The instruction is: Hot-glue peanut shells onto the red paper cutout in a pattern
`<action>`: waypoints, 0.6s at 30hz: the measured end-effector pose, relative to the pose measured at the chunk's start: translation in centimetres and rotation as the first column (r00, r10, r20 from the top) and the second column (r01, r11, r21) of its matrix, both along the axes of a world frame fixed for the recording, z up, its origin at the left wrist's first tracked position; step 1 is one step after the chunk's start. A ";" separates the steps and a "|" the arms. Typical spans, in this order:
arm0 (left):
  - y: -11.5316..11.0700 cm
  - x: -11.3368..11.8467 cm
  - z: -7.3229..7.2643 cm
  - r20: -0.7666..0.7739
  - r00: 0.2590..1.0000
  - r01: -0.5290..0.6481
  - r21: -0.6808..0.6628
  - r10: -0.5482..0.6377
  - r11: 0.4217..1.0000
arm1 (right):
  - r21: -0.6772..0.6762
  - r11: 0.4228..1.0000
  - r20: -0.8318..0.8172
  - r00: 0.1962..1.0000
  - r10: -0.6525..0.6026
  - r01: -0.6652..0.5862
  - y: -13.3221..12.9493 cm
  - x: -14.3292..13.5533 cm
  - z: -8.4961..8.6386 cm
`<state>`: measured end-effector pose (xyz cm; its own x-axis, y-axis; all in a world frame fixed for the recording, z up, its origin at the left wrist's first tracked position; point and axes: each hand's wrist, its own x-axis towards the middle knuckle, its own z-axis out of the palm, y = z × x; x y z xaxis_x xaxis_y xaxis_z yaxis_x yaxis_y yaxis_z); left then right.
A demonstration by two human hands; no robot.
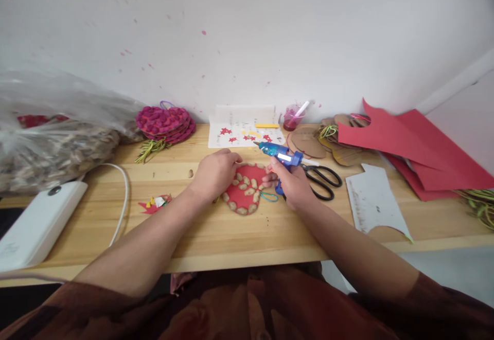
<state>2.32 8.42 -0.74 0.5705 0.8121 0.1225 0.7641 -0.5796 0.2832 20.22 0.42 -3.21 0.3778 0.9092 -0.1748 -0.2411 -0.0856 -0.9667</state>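
A red cardboard shape [236, 196] lies on the table, edged with peanuts [242, 211]. More peanuts are laid across its middle, and a thin blue loop [269, 197] sticks out at its right. My left hand [216, 174] is closed at the shape's upper left edge, its fingertips bent down; what they pinch is hidden. A blue hot glue gun [281, 155] is gripped in my right hand [294, 183], nozzle tilted up and left above the shape. Some fingers of that hand reach the shape's right edge. Behind that hand lie black-handled scissors [326, 179].
Left are a plastic bag of peanuts [65, 147], a white power bank [42, 224] with cable, and pink decorated pieces [165, 122]. A paper sheet [227, 116] with red stars and a cup [292, 119] stand behind. Red card [417, 147] and white card [378, 198] lie right.
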 end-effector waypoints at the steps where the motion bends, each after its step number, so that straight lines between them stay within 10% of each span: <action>1: 0.1 0.0 -0.1 0.001 1.000 -0.002 -0.006 0.002 1.000 | -0.005 1.000 -0.007 1.000 0.011 -0.011 -0.1 -0.1 0.0; 18: 0.6 1.4 -1.2 0.170 0.982 -0.073 -0.072 0.084 0.995 | -0.039 0.997 -0.049 0.996 0.071 -0.072 -0.1 -0.2 -0.3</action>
<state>3.72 8.98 -1.92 0.4793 0.8631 0.1592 0.7432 -0.4956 0.4495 19.97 0.28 -3.51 0.3024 0.9254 -0.2284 -0.2789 -0.1432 -0.9496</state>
